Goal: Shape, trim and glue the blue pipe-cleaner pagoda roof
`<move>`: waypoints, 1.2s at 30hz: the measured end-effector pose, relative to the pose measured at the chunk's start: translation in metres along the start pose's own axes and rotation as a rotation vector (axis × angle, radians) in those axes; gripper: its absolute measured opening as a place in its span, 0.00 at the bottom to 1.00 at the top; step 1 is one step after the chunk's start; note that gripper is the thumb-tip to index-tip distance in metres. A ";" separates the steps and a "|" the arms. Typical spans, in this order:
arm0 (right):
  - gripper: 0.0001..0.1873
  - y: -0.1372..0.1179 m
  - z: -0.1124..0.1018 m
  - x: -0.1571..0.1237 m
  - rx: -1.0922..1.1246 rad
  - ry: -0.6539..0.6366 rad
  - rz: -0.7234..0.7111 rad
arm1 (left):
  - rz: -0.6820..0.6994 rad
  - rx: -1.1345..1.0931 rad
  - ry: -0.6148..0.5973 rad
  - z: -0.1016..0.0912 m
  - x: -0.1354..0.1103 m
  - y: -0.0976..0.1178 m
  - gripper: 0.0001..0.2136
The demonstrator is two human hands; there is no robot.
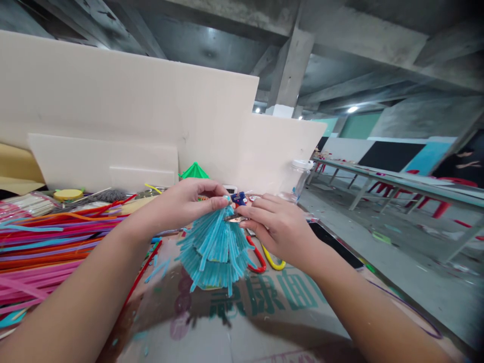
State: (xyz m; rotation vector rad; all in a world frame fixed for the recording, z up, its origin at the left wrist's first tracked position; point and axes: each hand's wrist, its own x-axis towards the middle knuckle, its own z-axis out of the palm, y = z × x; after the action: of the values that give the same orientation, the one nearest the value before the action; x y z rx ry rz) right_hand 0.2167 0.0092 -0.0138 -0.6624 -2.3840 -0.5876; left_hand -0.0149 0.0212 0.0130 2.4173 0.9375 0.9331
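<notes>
A cone of layered light-blue fuzzy strips [217, 247] stands over the cardboard in the middle of the view, shaped like a small tree. My left hand [189, 201] pinches its tip between thumb and fingers. From the right, my right hand [276, 222] is closed on a small pointed metal tool [235, 218], whose tip lies against the upper strips. Its fingers cover most of the tool, so its exact kind is unclear. Behind the cone's top is a dark blue glue gun [239, 198], partly hidden. Red and yellow loop handles [260, 259] show below my right hand.
Many coloured pipe cleaners [45, 242] lie at left. Printed cardboard [181, 333] with blue scraps covers the worktop. A black phone-like slab [336, 244], a clear jar [297, 176] and a green paper-umbrella-like shape [195, 170] are around. A pale board [132, 101] rises behind.
</notes>
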 end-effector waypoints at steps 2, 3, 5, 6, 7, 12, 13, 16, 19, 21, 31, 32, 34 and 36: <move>0.13 0.001 0.000 0.000 0.001 0.007 -0.009 | 0.001 -0.002 0.003 0.000 0.000 0.000 0.14; 0.13 0.002 -0.001 0.000 0.002 0.017 -0.010 | 0.002 -0.003 0.005 0.000 0.000 0.000 0.14; 0.13 0.003 -0.003 0.000 0.005 0.046 -0.003 | 0.003 -0.004 0.003 0.000 0.000 -0.001 0.14; 0.13 0.004 -0.005 0.000 0.008 0.057 0.004 | 0.002 -0.007 -0.001 0.000 0.000 -0.002 0.14; 0.13 0.004 -0.006 0.000 0.011 0.060 0.009 | -0.004 -0.012 -0.003 0.000 0.000 -0.003 0.14; 0.13 0.002 -0.013 0.000 -0.015 0.002 0.011 | -0.035 -0.016 0.007 -0.003 0.000 -0.006 0.16; 0.13 0.001 -0.014 0.000 -0.024 -0.016 0.017 | -0.039 -0.010 0.010 -0.003 0.000 -0.006 0.16; 0.14 -0.002 -0.014 -0.001 -0.041 -0.065 0.035 | -0.050 0.011 0.015 -0.003 -0.001 -0.004 0.16; 0.14 -0.003 -0.013 -0.002 -0.042 -0.078 0.044 | -0.051 0.025 0.011 -0.003 -0.002 -0.002 0.15; 0.14 -0.003 -0.013 -0.002 -0.037 -0.089 0.050 | -0.051 0.025 0.006 -0.003 -0.002 -0.001 0.15; 0.14 0.000 -0.015 0.000 -0.009 -0.114 0.023 | -0.058 0.005 -0.002 -0.004 -0.002 0.000 0.15; 0.14 0.000 -0.015 0.000 -0.011 -0.113 0.018 | -0.057 0.011 -0.001 -0.004 -0.002 -0.001 0.15; 0.14 0.000 -0.014 0.000 -0.020 -0.113 0.010 | -0.051 0.018 0.000 -0.004 -0.002 -0.002 0.15; 0.15 0.001 -0.013 0.000 -0.024 -0.111 0.013 | -0.047 0.018 0.002 -0.004 -0.002 -0.003 0.15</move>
State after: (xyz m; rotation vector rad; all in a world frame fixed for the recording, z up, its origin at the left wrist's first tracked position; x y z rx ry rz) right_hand 0.2225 0.0025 -0.0038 -0.7376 -2.4772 -0.5883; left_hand -0.0196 0.0223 0.0132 2.3982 1.0031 0.9141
